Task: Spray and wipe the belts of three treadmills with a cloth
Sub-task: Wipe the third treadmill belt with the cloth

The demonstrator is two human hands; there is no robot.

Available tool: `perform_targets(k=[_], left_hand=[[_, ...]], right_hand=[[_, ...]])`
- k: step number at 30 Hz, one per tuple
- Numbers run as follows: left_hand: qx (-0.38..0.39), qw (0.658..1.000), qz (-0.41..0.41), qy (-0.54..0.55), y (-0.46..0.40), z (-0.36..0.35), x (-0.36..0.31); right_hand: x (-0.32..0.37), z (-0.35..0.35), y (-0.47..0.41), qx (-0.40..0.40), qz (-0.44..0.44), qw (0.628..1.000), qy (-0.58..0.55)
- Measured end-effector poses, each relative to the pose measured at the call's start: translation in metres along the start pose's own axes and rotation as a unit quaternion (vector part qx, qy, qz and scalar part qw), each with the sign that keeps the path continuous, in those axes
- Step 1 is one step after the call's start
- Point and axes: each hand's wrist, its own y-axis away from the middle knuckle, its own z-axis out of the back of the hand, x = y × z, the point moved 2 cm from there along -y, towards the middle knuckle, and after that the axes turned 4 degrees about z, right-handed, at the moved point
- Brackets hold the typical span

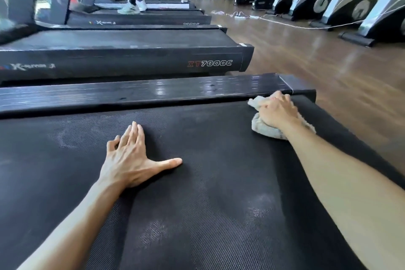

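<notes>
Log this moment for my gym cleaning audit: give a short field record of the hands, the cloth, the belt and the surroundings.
left hand: left hand lies flat on the treadmill belt, fingers spread
right hand: right hand presses the cloth against the belt
cloth: bunched pale cloth, near the belt's far right corner, beside the side rail
belt: black, textured, with pale smears
neighbour: XT7000C treadmill alongside
spray bottle: not in view
background: a person's legs on a farther treadmill; exercise bikes along the wall

Left hand (129,160) flat w/ fingers spread on black treadmill belt (208,215), right hand (277,110) pressing bunched grey cloth (263,126) near belt's far end by side rail (142,92).
</notes>
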Motion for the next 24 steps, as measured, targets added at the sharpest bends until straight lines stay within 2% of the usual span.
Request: perform_targets(k=[3, 7, 10, 13, 16, 19, 21, 24], left_hand=[[0.008, 1.0, 0.002, -0.004, -0.001, 0.0, -0.002], [0.01, 1.0, 0.006, -0.023, 0.002, 0.005, -0.003], [0.001, 0.997, -0.039, -0.06, 0.006, 0.013, -0.018], [0.007, 0.993, -0.115, -0.014, 0.013, 0.014, -0.064], [0.026, 0.98, -0.19, 0.046, 0.017, -0.003, -0.157], [0.04, 0.979, -0.185, 0.072, 0.01, -0.023, -0.237], [0.037, 0.984, -0.168, 0.039, 0.005, -0.034, -0.257], [0.017, 0.989, -0.15, 0.004, 0.003, -0.047, -0.255]], right_hand=[[0.045, -0.011, 0.008, -0.008, 0.051, 0.997, 0.054], [0.143, -0.04, 0.066, 0.057, 0.261, 0.964, 0.005], [0.138, -0.033, 0.087, 0.083, 0.324, 0.942, -0.038], [0.053, -0.017, 0.067, 0.075, 0.26, 0.962, -0.041], [-0.059, 0.008, 0.049, 0.024, 0.163, 0.986, -0.024], [-0.14, 0.034, 0.03, -0.015, 0.109, 0.993, -0.052], [-0.155, 0.039, 0.017, -0.014, 0.085, 0.994, -0.065], [-0.13, 0.036, -0.003, -0.039, 0.069, 0.996, -0.035]])
